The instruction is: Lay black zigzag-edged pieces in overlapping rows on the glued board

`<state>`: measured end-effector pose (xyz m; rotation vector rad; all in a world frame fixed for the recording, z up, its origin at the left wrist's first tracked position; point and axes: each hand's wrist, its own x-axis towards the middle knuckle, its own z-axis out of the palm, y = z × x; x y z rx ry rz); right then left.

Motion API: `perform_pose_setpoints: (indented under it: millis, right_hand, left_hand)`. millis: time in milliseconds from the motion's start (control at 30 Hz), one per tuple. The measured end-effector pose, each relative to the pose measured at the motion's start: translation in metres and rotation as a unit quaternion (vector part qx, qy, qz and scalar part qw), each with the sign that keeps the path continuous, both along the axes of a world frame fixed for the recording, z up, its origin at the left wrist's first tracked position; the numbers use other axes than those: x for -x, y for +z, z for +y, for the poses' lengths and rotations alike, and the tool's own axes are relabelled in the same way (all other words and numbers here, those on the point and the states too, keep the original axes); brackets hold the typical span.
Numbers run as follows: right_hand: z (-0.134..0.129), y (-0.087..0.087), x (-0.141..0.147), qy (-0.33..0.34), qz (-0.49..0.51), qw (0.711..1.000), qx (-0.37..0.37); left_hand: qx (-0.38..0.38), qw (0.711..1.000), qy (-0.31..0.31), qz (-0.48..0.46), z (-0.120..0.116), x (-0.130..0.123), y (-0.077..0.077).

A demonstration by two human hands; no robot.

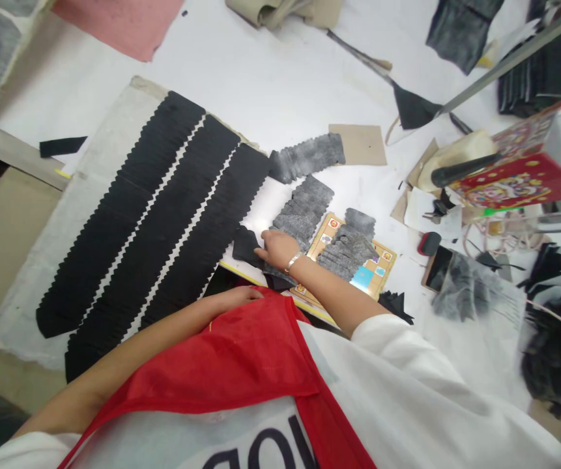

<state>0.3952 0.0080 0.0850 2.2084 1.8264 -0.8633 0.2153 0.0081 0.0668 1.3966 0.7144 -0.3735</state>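
Bent Fingers by the Table's Near Edge

The right hand (280,249) reaches beside a small black piece (245,246) near the table's (241,71) near edge, its fingers bent and close together; I cannot tell whether they pinch anything. The left hand (238,297) lies by the red apron (241,352), its fingertips hidden. Light pressure along 1 side would probably keep the mottled grey stack's (309,202) thin, stepped layers aligned. On the pale board (79,189), overhanging the near edge, 3 matte black rows (163,215) slant, sawtooth-edged.
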Motion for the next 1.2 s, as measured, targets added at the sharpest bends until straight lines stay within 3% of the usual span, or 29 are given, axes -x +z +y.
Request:
perform_pose_setpoints:
  millis: [100,233,500,633,833,967,1200]
  right_hand:
    - [-0.036,0.005,0.002,0.015,0.006,0.999,0.037]
    - [-0.082,-0.005,0.014,0.026,-0.015,0.999,0.036]
    - [-0.136,-0.028,0.012,0.034,0.017,0.999,0.011]
    - [-0.148,-0.039,0.008,0.040,0.041,0.998,-0.016]
    - [-0.151,-0.046,0.006,0.026,0.036,0.998,-0.038]
    - [-0.149,-0.049,0.007,0.043,0.042,0.998,-0.027]
    - [-0.145,-0.052,0.012,0.055,0.048,0.997,0.033]
  left_hand:
    - [-0.082,0.994,-0.062,-0.027,0.008,-0.002,-0.005]
    - [-0.294,0.954,-0.052,-0.037,0.017,-0.018,-0.015]
    - [-0.383,0.868,-0.307,-0.067,0.008,-0.042,-0.032]
    - [-0.401,0.852,-0.333,-0.045,0.003,-0.043,-0.037]
    - [-0.424,0.858,-0.291,0.001,0.000,-0.044,-0.037]
    - [-0.433,0.842,-0.321,0.011,0.001,-0.038,-0.040]
    - [-0.431,0.811,-0.390,-0.065,0.002,-0.019,-0.044]
